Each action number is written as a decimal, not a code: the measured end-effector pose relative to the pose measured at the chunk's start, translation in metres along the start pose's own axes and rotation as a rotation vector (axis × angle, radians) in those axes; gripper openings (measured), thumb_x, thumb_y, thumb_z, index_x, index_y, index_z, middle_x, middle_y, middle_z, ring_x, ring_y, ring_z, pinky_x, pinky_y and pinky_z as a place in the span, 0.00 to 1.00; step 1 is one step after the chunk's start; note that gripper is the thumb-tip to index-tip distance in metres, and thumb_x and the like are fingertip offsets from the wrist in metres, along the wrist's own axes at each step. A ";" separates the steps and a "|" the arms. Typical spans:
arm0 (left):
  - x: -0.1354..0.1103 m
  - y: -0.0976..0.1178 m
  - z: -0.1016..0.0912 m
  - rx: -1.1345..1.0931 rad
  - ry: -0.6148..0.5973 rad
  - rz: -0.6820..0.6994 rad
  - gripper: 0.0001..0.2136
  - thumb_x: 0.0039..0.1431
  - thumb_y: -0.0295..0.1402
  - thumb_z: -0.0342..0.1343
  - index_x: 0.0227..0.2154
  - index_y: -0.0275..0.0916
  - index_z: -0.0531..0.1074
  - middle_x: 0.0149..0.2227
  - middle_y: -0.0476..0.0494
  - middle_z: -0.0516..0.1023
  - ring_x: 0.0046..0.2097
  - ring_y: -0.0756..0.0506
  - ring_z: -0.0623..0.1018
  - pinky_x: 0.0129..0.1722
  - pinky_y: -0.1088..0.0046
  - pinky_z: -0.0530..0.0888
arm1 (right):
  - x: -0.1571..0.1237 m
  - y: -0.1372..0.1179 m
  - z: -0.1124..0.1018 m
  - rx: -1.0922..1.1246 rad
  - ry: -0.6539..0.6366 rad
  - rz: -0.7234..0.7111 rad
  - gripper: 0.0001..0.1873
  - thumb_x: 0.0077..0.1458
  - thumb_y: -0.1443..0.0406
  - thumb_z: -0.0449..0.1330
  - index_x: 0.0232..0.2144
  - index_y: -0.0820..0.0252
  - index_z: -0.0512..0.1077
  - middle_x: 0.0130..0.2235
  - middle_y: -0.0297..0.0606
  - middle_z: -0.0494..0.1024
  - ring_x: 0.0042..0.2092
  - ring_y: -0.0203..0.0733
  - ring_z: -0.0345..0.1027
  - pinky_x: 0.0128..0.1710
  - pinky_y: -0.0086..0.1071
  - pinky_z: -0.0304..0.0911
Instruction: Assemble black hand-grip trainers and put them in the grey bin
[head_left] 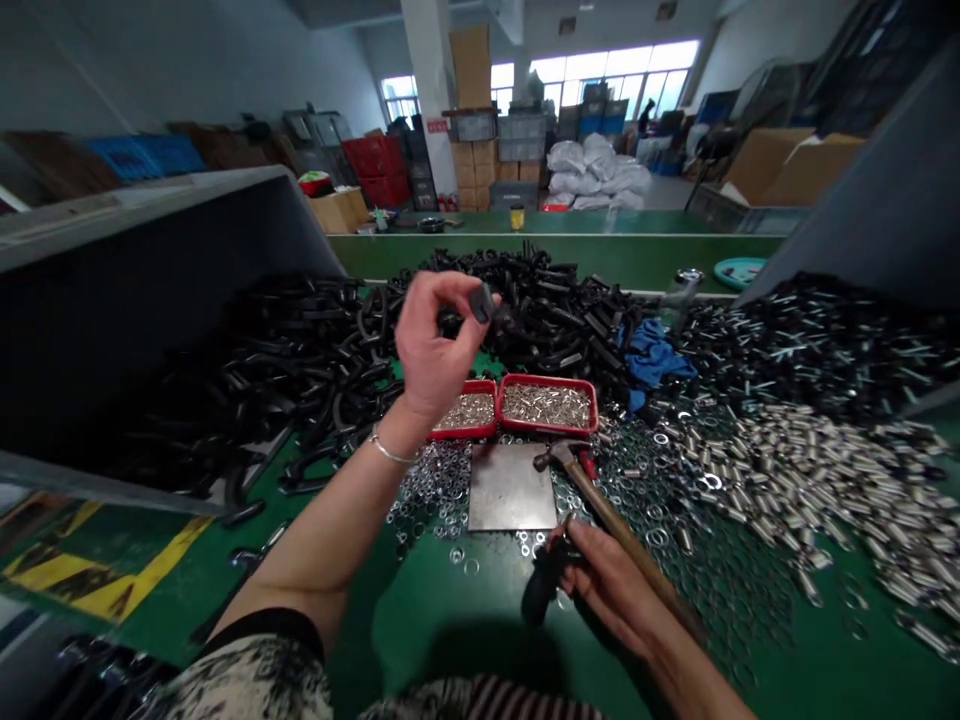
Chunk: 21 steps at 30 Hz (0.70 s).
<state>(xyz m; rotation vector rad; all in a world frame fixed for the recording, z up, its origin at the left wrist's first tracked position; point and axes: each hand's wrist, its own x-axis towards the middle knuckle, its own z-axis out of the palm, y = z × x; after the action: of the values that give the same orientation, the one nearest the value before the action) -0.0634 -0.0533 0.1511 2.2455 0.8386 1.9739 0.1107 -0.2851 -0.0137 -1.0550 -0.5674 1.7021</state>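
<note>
The person's left hand (435, 345) is raised above the green table (450, 620), thumb and fingertips pinched shut on a small black piece (481, 302) held up in front of the heap of black curved parts (315, 360). A thin bracelet (388, 450) sits on that wrist. Lower down, the right hand (611, 585) is closed around the wooden handle of a hammer (600, 505), whose head rests at the corner of a flat metal plate (511, 487) lying on the table. A dark, elongated part (544, 582) sits right at the right hand's fingertips; from here I can't tell whether the fingers grip it too or it only lies against them. Just beyond the plate stand two red trays (547, 405) side by side, filled with small silvery bits. Loose washers (435, 480) are scattered around the plate, a big spread of silver cylinders (795, 470) covers the right side, and a blue cloth (652, 360) lies crumpled between the two heaps.
</note>
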 end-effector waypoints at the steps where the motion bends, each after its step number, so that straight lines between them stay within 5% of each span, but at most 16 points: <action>1: 0.004 0.009 -0.015 -0.061 0.025 0.006 0.13 0.65 0.42 0.58 0.45 0.42 0.66 0.47 0.45 0.73 0.52 0.45 0.77 0.51 0.63 0.76 | -0.003 0.001 0.002 0.004 -0.009 0.007 0.20 0.58 0.48 0.63 0.35 0.60 0.78 0.35 0.39 0.77 0.31 0.35 0.68 0.31 0.28 0.65; 3: 0.003 0.028 -0.038 -0.223 0.009 -0.078 0.12 0.66 0.42 0.56 0.45 0.44 0.63 0.48 0.46 0.73 0.50 0.46 0.79 0.47 0.64 0.78 | -0.005 0.002 0.006 -0.014 0.000 0.005 0.21 0.58 0.47 0.62 0.34 0.60 0.77 0.34 0.39 0.77 0.31 0.35 0.68 0.33 0.29 0.66; 5: -0.018 0.044 -0.048 -0.369 -0.131 -0.313 0.11 0.68 0.43 0.52 0.48 0.46 0.60 0.44 0.47 0.75 0.39 0.49 0.81 0.36 0.69 0.80 | -0.002 0.001 0.010 -0.080 0.035 -0.036 0.22 0.58 0.46 0.62 0.35 0.60 0.77 0.35 0.39 0.77 0.33 0.36 0.69 0.34 0.29 0.66; 9: -0.109 0.060 -0.035 -0.510 -0.532 -0.907 0.14 0.66 0.45 0.53 0.46 0.41 0.64 0.31 0.50 0.76 0.21 0.55 0.73 0.19 0.79 0.70 | 0.012 -0.012 0.016 -0.377 0.121 -0.181 0.25 0.57 0.44 0.59 0.36 0.59 0.75 0.29 0.33 0.72 0.27 0.34 0.63 0.26 0.27 0.60; 12: -0.176 0.060 -0.020 -0.666 -0.597 -1.261 0.15 0.65 0.46 0.51 0.40 0.37 0.65 0.34 0.44 0.78 0.22 0.55 0.73 0.20 0.80 0.69 | 0.023 -0.024 0.018 -0.772 0.193 -0.343 0.23 0.59 0.45 0.56 0.32 0.58 0.72 0.26 0.30 0.68 0.26 0.36 0.60 0.28 0.29 0.57; 15: -0.208 0.060 -0.016 -0.667 -0.571 -1.375 0.18 0.65 0.50 0.48 0.40 0.38 0.63 0.28 0.47 0.77 0.19 0.54 0.71 0.17 0.80 0.65 | 0.031 -0.030 0.018 -1.101 0.249 -0.484 0.19 0.62 0.49 0.55 0.32 0.57 0.69 0.27 0.33 0.71 0.30 0.40 0.64 0.33 0.32 0.58; 21: -0.208 0.062 -0.021 -0.562 -0.657 -1.365 0.23 0.64 0.56 0.44 0.41 0.39 0.65 0.18 0.52 0.72 0.16 0.50 0.70 0.15 0.80 0.63 | 0.041 -0.028 0.019 -1.275 0.192 -0.495 0.16 0.66 0.52 0.50 0.33 0.55 0.66 0.27 0.35 0.72 0.30 0.43 0.67 0.33 0.33 0.55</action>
<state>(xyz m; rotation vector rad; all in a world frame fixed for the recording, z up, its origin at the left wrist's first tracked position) -0.0696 -0.1989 -0.0117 1.1688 1.0473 0.6408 0.1041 -0.2344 0.0021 -1.6956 -1.7157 0.6629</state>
